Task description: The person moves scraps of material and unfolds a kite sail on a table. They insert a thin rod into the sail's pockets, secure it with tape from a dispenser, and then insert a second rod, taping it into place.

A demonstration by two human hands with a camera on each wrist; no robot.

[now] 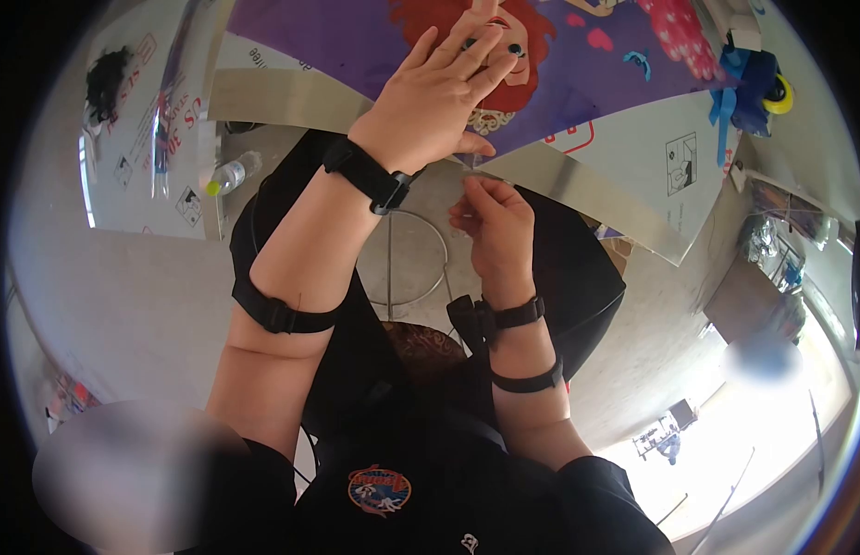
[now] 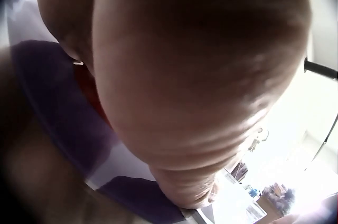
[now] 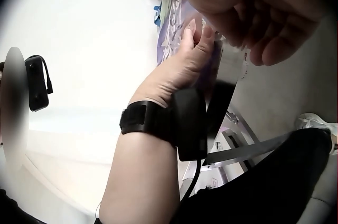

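Observation:
A purple poster (image 1: 328,46) with a red-haired cartoon figure lies on a table, its near corner pointing toward me. Spread over the printed face is my left hand (image 1: 430,102), fingers extended and thumb close to that corner. In the left wrist view, its palm (image 2: 195,76) fills most of the picture above the purple sheet. My right hand (image 1: 502,222) is just off the corner, thumb and forefinger pinching a small bit of clear film (image 1: 472,165). The right wrist view shows the curled fingers (image 3: 274,47) of this hand near the table edge.
Beneath the poster is a white printed board (image 1: 633,185) with a metallic edge strip. Another printed sheet (image 1: 138,166) stands to the left, near a plastic bottle (image 1: 234,174). A blue and yellow item (image 1: 763,92) sits at far right. A round metal stool ring (image 1: 439,245) shows below.

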